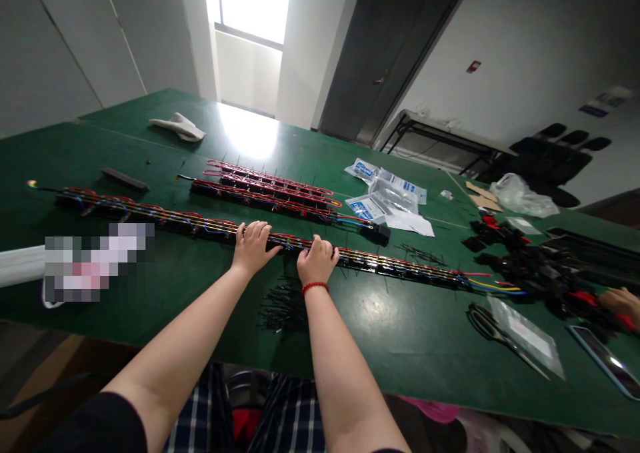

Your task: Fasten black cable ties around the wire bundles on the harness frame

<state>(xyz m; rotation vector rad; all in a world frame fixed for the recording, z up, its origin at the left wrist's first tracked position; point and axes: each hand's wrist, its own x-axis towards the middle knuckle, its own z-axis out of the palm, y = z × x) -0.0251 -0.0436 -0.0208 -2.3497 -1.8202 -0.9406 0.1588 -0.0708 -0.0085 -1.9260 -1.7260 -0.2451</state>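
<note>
A long black strip with a wire harness of red, yellow, blue and black wires runs across the green table. Around its middle, my left hand grips it with the fingers curled over the far side and the thumb stretched to the right. Close beside it, my right hand, with a red beaded bracelet at the wrist, is closed over the same harness. Thin black cable ties stick out along the strip. Just below my hands lies a pile of loose cable ties.
Behind lie shorter wire bundles with a black connector. Plastic bags lie farther back. On the right are scissors, a phone, dark cables and another person's hand. A white glove lies at the far left.
</note>
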